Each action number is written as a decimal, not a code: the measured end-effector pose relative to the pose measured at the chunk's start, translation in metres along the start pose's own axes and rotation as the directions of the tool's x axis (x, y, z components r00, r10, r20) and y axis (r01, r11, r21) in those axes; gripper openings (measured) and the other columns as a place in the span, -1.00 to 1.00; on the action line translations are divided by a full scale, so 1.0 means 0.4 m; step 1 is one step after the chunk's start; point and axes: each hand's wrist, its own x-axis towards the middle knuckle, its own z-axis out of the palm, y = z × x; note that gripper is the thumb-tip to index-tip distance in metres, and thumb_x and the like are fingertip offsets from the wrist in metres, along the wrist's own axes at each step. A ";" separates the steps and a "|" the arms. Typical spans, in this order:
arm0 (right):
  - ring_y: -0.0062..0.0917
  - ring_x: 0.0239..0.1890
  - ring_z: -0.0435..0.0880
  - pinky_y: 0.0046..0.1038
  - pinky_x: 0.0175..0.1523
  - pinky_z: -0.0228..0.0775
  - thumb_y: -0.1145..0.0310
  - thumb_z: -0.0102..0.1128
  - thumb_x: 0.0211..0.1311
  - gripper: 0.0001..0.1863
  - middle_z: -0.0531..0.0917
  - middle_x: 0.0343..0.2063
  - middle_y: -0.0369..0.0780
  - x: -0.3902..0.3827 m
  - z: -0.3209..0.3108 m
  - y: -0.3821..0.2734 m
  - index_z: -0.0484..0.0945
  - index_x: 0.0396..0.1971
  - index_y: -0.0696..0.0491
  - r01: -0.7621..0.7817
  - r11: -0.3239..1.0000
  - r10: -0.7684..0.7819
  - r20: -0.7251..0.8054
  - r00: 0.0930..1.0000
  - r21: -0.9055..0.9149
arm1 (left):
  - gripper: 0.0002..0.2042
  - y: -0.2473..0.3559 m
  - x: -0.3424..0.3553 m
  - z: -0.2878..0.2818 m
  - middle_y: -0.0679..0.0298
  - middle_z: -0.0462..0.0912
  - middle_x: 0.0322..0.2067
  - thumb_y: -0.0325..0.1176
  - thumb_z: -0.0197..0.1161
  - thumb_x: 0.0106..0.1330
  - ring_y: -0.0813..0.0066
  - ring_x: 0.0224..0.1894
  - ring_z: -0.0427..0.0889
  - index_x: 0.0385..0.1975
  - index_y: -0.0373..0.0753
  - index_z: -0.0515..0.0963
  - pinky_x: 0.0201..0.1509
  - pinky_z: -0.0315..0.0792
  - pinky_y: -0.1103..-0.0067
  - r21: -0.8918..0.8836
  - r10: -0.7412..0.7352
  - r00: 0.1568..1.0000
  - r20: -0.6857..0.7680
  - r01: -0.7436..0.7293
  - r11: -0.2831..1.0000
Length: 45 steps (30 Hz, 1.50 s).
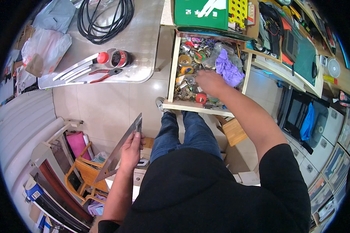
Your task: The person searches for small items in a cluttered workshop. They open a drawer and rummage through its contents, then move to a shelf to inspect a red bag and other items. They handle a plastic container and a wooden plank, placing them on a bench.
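Note:
My left hand is closed on a flat, shiny metal triangle that looks like a set square. It is held slanted beside my left leg, with one sharp corner pointing down to the left. My right hand reaches into an open wooden drawer crammed with small parts. Its fingertips dip among the clutter, so what they touch is hidden. Close to it are a crumpled purple glove, a red tape measure, a yellow tape roll and a tan tape roll.
A metal-topped table at left bears a black cable coil, a red-capped bottle, red-handled pliers and pale strips. A green box stands behind the drawer. A wooden stool is near my right leg.

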 end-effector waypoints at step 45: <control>-0.21 -0.24 0.66 -0.29 -0.13 0.52 0.37 0.30 0.19 -0.82 0.65 -0.31 -0.13 -0.288 0.088 -0.080 0.65 -0.22 0.09 0.117 0.830 0.198 -0.485 0.852 0.545 | -0.75 0.071 0.013 0.044 0.36 0.59 -0.28 -0.23 0.07 0.54 0.66 -0.33 0.53 0.01 -0.24 0.52 -0.30 0.42 0.68 -0.033 -0.017 1.000 0.002 0.017 0.999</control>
